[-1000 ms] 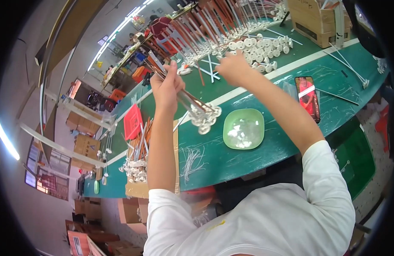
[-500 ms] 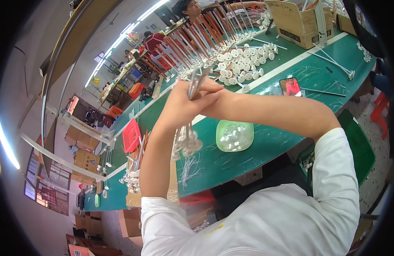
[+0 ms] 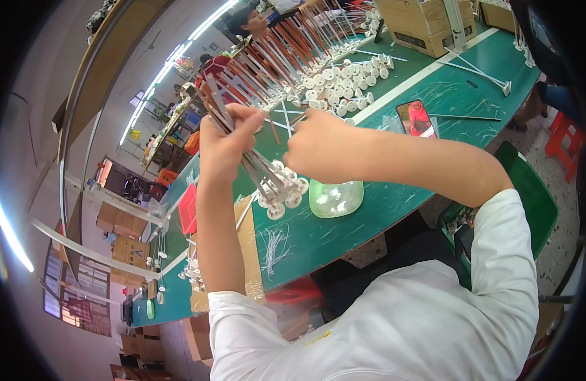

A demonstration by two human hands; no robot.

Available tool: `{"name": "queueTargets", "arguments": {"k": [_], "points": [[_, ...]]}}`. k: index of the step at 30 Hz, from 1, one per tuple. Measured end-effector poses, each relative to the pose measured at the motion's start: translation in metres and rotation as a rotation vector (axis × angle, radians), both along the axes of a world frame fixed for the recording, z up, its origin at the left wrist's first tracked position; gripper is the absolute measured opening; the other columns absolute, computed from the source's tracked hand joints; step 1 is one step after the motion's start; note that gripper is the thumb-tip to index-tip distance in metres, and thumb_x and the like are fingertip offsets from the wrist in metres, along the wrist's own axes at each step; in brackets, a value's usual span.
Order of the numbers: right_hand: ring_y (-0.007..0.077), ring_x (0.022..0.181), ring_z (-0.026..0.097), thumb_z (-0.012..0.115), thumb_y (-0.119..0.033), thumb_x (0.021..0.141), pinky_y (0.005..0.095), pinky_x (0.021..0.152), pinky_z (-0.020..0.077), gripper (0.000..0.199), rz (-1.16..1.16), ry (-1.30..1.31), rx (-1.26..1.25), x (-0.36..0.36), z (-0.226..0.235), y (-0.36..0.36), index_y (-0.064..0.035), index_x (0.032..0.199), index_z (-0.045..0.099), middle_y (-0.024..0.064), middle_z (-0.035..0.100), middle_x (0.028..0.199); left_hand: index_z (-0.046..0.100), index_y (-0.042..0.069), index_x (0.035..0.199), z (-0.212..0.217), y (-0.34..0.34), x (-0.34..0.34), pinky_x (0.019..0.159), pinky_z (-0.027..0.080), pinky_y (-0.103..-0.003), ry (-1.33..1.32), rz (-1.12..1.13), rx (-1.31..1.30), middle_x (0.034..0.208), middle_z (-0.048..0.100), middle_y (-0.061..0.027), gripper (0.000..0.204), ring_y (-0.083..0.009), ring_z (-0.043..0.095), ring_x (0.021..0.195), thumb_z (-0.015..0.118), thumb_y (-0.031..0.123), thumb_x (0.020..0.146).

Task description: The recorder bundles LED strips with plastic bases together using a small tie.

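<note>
Find the bundle (image 3: 262, 176) left of center, pinched in fingers of the left hand (image 3: 220, 151). Probably light, stiff, slippery; best gripped by the rods (image 3: 253, 165), clear of discs (image 3: 293, 199). Near center, see the right hand (image 3: 325, 146) curled; cannot tell if pinching anything. Below, see the bowl (image 3: 336, 202).

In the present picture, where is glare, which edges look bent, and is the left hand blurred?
Head view: the tube light at far left is blown out white; head view: the near edge of the green table curves; head view: the left hand shows no strong blur.
</note>
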State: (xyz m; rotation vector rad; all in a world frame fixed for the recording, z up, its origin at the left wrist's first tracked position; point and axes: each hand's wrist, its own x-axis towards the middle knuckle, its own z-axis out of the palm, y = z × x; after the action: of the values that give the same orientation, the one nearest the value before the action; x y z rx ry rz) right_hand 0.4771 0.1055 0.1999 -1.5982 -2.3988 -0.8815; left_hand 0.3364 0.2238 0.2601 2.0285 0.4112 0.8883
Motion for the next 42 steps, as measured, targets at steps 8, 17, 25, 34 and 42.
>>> {"name": "queueTargets", "arguments": {"k": [8,17,25,34,42], "points": [[0.0303,0.081,0.067,0.081,-0.039,0.072,0.0403,0.072,0.0532,0.049,0.578,1.088,0.060,-0.009,-0.005,0.068,0.0006,0.093,0.060,0.0129,0.067,0.077,0.059,0.001,0.092,0.012,-0.004,0.002,0.047,0.026,-0.024,-0.174,-0.410,-0.055,0.056,0.042,0.0064,0.006,-0.0043,0.033,0.046,0.064,0.003,0.088],[0.0355,0.064,0.066,0.058,-0.020,0.087,0.0431,0.062,0.0526,0.021,0.117,1.027,0.103,-0.044,-0.015,0.091,-0.0031,0.100,0.058,0.0182,0.063,0.065,0.043,0.000,0.130,0.031,0.013,-0.034,0.080,0.048,-0.030,-0.590,0.298,0.482,0.116,0.056,-0.0165,0.056,-0.0188,0.061,0.089,0.071,0.016,0.084],[0.0235,0.093,0.061,0.054,-0.021,0.086,0.0386,0.077,0.0475,0.020,0.141,0.931,0.397,-0.043,-0.030,0.097,-0.0069,0.099,0.061,0.0075,0.064,0.094,0.069,0.005,0.105,0.028,-0.001,0.019,0.088,0.049,-0.041,0.468,-0.289,1.397,0.105,0.068,-0.0133,0.035,-0.0335,0.061,0.102,0.073,0.021,0.074],[0.0260,0.104,0.056,0.049,-0.022,0.092,0.0417,0.089,0.0450,0.028,0.220,0.945,0.219,-0.060,-0.061,0.114,-0.0063,0.114,0.056,0.0151,0.056,0.115,0.074,0.002,0.094,0.008,0.020,0.037,0.080,0.053,-0.038,0.678,-0.689,0.729,0.097,0.071,-0.0159,0.022,-0.0303,0.068,0.093,0.075,0.011,0.074],[0.0263,0.106,0.056,0.050,-0.020,0.090,0.0410,0.090,0.0451,0.028,0.245,0.814,0.399,-0.053,-0.076,0.109,-0.0060,0.113,0.057,0.0150,0.057,0.117,0.073,0.001,0.082,-0.024,0.001,0.025,0.078,0.054,-0.035,0.195,-0.365,1.080,0.085,0.073,-0.0104,0.018,-0.0267,0.070,0.088,0.072,-0.002,0.064]]}}
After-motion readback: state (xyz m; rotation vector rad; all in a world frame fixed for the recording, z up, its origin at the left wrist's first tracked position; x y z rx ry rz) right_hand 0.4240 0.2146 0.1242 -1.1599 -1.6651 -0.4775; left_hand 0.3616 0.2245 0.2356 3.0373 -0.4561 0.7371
